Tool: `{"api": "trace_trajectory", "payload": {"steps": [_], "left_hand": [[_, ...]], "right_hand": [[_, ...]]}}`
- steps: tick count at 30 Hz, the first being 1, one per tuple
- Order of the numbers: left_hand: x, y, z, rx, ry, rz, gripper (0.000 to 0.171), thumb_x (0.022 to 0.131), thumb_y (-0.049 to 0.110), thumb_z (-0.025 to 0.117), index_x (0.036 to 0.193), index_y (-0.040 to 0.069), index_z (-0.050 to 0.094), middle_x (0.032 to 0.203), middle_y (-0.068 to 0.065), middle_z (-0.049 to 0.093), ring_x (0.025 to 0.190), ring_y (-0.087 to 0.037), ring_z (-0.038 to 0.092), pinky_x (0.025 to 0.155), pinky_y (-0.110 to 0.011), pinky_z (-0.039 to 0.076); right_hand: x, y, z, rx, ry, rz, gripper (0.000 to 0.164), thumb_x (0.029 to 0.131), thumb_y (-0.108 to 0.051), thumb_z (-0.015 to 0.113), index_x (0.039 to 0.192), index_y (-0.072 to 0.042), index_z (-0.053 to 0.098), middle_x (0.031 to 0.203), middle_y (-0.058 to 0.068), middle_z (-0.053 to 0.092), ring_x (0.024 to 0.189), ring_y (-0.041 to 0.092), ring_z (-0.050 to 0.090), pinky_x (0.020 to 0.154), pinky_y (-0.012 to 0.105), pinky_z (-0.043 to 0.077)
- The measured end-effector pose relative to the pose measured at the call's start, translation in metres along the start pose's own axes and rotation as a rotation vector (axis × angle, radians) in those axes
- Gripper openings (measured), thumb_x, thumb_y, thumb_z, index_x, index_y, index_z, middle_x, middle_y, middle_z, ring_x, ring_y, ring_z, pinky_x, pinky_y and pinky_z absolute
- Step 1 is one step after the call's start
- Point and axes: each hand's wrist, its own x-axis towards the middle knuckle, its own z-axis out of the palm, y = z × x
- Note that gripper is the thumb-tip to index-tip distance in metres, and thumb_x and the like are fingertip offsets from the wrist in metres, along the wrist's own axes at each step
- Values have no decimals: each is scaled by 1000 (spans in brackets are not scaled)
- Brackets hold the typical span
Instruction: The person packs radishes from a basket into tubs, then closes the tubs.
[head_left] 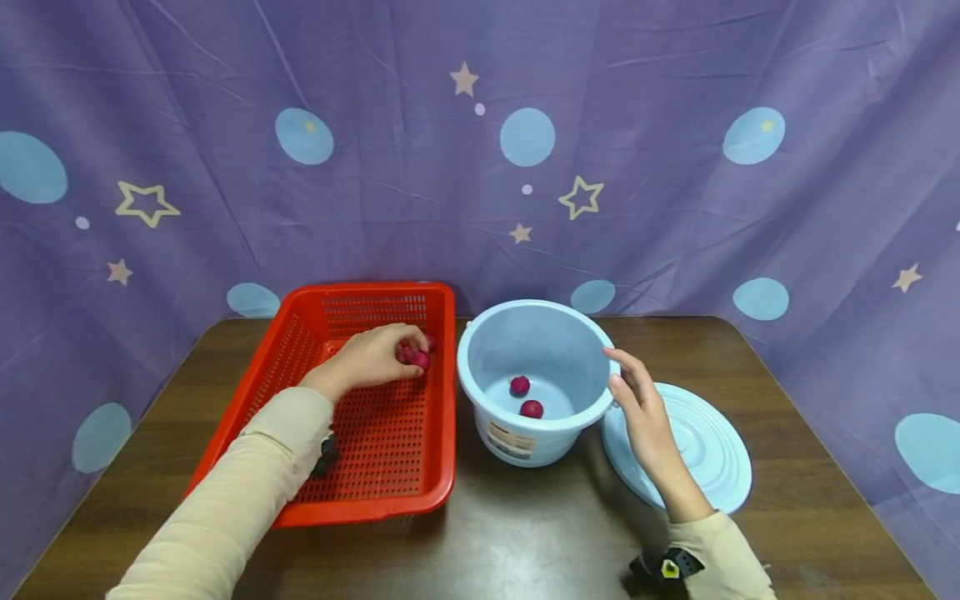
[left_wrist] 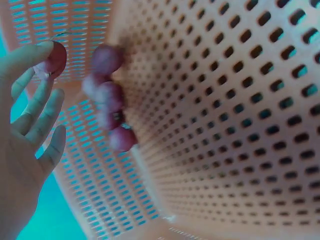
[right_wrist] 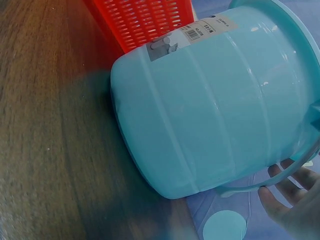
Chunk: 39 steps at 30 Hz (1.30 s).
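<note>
My left hand is inside the red plastic basket, pinching a small red radish between thumb and fingers. Several more radishes lie in a row along the basket's side in the left wrist view. To the right stands a light blue bucket, upright, with two radishes on its bottom. My right hand holds the bucket's right rim by the fingertips. The bucket's handle passes between thumb and fingers in the right wrist view.
A round light blue lid lies on the wooden table, right of the bucket and partly under my right forearm. Basket and bucket stand side by side. Behind the table hangs a purple curtain with stars and dots.
</note>
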Motion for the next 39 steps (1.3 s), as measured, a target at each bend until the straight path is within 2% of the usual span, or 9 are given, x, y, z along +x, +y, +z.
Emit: {"api": "trace_trajectory", "payload": {"steps": [10,15,19,24,28,35,39], "left_hand": [[-13,25,-24,-25,22,58,30,80,26,81,105,24,66,93,6,63,84,-15,59,72,-36,48],[-18,38,-35,-45,76,108,29,81,27,80,104,25,65,92,7,61,83,-11,59,72,-34,49],[-19,49,-41,-98,113,145,28,82,27,80,104,25,64,93,8,60,84,-10,58,72,-33,49],[-15,64,-44,-183,154,166,28,83,26,80,104,26,62,92,10,61,83,-10,58,70,-32,49],[-11,76,-44,-200,175,181,27,84,26,79,106,27,63,91,10,61,83,-11,58,69,-32,48],[-5,95,-40,-201,154,209,28,84,28,80,107,27,64,93,8,63,84,-8,57,65,-32,47],[-4,103,-36,-206,138,229,31,82,25,82,109,26,65,96,7,64,87,-12,58,63,-32,47]], "right_hand": [[-1,1,0,-3,2,1,37,105,-13,45,141,-5,49,134,10,52,104,11,49,83,25,41],[-1,0,0,-11,-4,6,37,105,-14,45,141,-5,48,138,12,51,107,11,49,83,22,41],[-1,0,0,-21,-4,9,37,105,-15,45,141,-6,48,141,11,50,111,11,49,84,22,40],[-1,0,-1,-30,-3,17,37,105,-16,45,142,-8,48,143,10,49,114,11,48,85,23,40],[-1,0,-1,-35,-4,31,38,106,-17,45,142,-8,48,144,8,48,119,11,47,87,23,40],[0,-1,-2,-30,1,13,37,105,-15,45,141,-7,48,141,10,50,113,10,48,85,22,40],[0,0,-2,-25,-2,10,37,105,-15,45,141,-6,48,140,13,51,112,11,49,85,23,40]]}}
